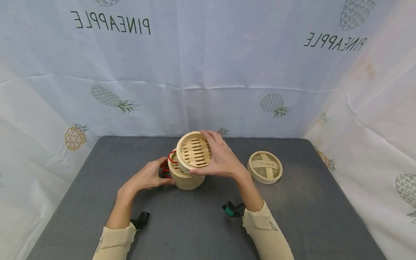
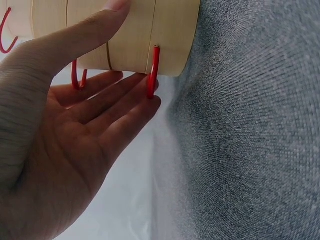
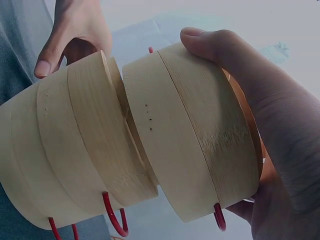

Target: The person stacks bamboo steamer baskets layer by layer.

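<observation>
My right hand (image 1: 223, 157) grips a small bamboo steamer basket (image 1: 195, 153) by its rim, thumb on the near side and fingers at the far side. That basket is tilted, its slatted inside facing the head camera, and it overlaps the top of a bamboo steamer stack (image 1: 186, 183) on the table. In the right wrist view a narrow wedge-shaped gap shows between the two. My left hand (image 1: 147, 176) holds the lower stack from the left, its thumb (image 2: 95, 31) against the side and fingertips by the red loops (image 2: 153, 75).
A round woven bamboo lid (image 1: 264, 167) with a cross strap lies on the dark grey table (image 1: 182, 227), to the right of the right hand. Behind the table hangs a white curtain (image 1: 201, 61) printed with pineapples. Black wrist mounts (image 1: 234, 209) stick out beneath the forearms.
</observation>
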`<state>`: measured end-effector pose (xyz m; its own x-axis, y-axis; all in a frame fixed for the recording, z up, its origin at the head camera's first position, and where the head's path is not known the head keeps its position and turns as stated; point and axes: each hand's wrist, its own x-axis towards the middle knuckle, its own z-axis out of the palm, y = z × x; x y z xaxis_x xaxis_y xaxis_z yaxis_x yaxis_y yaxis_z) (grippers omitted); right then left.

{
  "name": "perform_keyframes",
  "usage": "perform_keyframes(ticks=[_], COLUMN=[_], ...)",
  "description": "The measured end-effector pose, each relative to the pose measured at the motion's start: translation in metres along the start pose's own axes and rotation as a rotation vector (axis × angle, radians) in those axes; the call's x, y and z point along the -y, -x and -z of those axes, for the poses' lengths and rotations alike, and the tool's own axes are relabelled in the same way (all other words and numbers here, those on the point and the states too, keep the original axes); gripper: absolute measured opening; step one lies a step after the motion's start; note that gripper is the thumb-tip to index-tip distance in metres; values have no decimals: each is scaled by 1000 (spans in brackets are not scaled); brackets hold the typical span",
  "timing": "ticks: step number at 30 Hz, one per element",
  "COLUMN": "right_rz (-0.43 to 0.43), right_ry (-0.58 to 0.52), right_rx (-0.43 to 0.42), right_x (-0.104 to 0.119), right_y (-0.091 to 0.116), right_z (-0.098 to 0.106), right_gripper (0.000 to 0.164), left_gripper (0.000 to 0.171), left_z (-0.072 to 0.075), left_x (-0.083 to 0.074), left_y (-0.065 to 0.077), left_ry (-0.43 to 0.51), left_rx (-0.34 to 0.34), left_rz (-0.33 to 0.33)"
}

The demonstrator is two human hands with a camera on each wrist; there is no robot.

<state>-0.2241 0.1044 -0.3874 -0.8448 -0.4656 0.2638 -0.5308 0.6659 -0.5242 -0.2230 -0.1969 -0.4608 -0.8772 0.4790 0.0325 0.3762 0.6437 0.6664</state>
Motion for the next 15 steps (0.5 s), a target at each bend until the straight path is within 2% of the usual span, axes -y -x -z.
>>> perform_keyframes(ticks=[15], right_rz=[-3], right_ry=[1], right_rx=[5], right_x=[4], right_y=[-4], right_z=[-8], right_gripper=[132], left_gripper=[74], left_z=[0], left_x=[2], left_y=[-1], left_ry=[20], left_rx=[5], left_rz=[-7])
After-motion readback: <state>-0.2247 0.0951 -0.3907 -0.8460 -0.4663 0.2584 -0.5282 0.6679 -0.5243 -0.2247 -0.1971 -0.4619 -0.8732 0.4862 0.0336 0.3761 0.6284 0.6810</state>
